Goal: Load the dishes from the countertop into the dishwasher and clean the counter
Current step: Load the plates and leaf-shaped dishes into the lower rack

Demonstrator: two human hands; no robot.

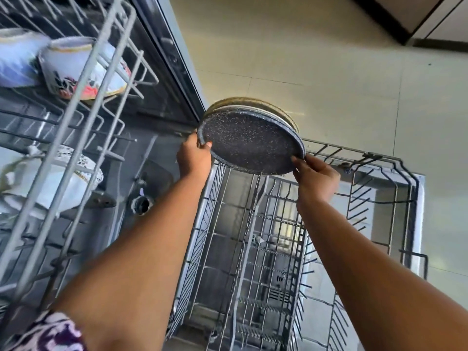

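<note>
Speckled dark plate (249, 144) heads a small stack of plates, held tilted above the far end of the pulled-out lower rack (266, 249); left hand (193, 158) grips the stack's left rim, thumb hooked over the edge; right hand (315, 177) pinches the near-right rim, fingers curled against it; behind the dark plate show the edges of a white plate (272, 110) and a yellowish plate (253, 100), pressed together with it. Below the stack the lower rack's wire tines stand unoccupied in the part visible; its far frame bar (354, 153) lies just beside the right hand. To the left, the upper rack (83, 105) projects over the tub; it carries a floral-patterned bowl (76, 69) and a pale bowl (17, 57) at far left, blurred; a white patterned dish (63, 183) sits beneath those wires. Pale tiled floor (329, 59) fills the far right; dark cabinet plinth (395, 31) at the far corner. Patterned sleeve (50, 333) shows at the near left.
</note>
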